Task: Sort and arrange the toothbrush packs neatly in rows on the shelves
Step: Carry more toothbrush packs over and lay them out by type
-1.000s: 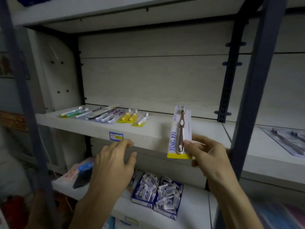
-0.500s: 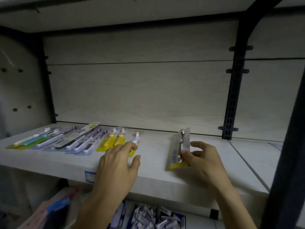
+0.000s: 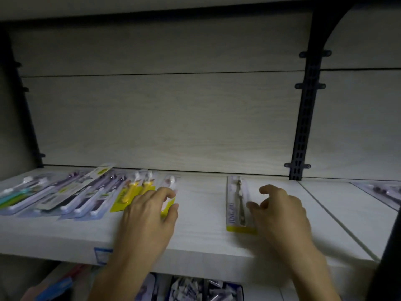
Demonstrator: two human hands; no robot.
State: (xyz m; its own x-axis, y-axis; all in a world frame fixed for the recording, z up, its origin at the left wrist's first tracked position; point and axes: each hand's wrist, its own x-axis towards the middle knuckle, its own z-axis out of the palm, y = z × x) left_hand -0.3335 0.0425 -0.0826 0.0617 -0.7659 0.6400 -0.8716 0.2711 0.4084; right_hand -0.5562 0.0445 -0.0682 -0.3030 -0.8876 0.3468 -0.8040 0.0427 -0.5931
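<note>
A toothbrush pack with a yellow bottom strip (image 3: 235,205) lies flat on the pale shelf (image 3: 201,235), right of centre. My right hand (image 3: 280,213) is beside it with fingers apart, the thumb tip touching the pack's right edge. To the left, a row of toothbrush packs (image 3: 65,194) lies side by side, ending in yellow packs (image 3: 130,194) and a small white-brush pack (image 3: 170,185). My left hand (image 3: 147,216) covers that small pack's near end, fingers on top and thumb at its yellow corner.
A black slotted upright (image 3: 303,127) splits the shelf's back wall at the right. Another pack (image 3: 382,192) lies on the neighbouring shelf section. Below the shelf edge are a blue price tag (image 3: 102,255) and boxes of small items (image 3: 195,290).
My right hand brought the yellow-strip pack from in front of the shelf onto it, laid it flat and loosened its hold. My left hand moved up from the shelf edge onto the small pack.
</note>
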